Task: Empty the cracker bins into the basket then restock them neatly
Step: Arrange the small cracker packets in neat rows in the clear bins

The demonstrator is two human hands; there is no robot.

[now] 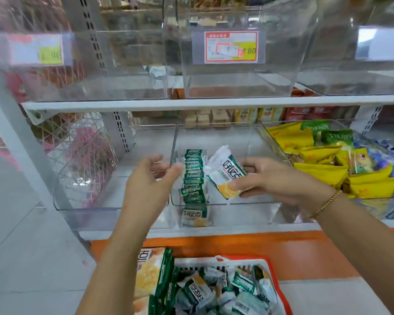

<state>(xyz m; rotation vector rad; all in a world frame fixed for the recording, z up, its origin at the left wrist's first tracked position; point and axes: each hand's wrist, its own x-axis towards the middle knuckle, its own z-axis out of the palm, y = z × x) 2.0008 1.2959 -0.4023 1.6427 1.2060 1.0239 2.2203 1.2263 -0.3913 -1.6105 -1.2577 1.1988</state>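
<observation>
We pinch one pkt (pixel 228 173) tilted in our right hand (pixel 271 178), just right of the row (pixel 193 178) stood on edge at the left of the bin (pixel 214 137), left hand (pixel 150 178) loose-fingered vs. that row, prob. so it won't topple; basket (pixel 273 272) below bin holds more pkts (pixel 214 289).

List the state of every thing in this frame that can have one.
left hand, open, fingers at the packet row
right hand, pinching one cracker packet, tilted over the bin
packet row, standing on edge along the middle bin's left side
middle bin, partly restocked
basket, holding loose packets
right bin, heaped with yellow packets
</observation>
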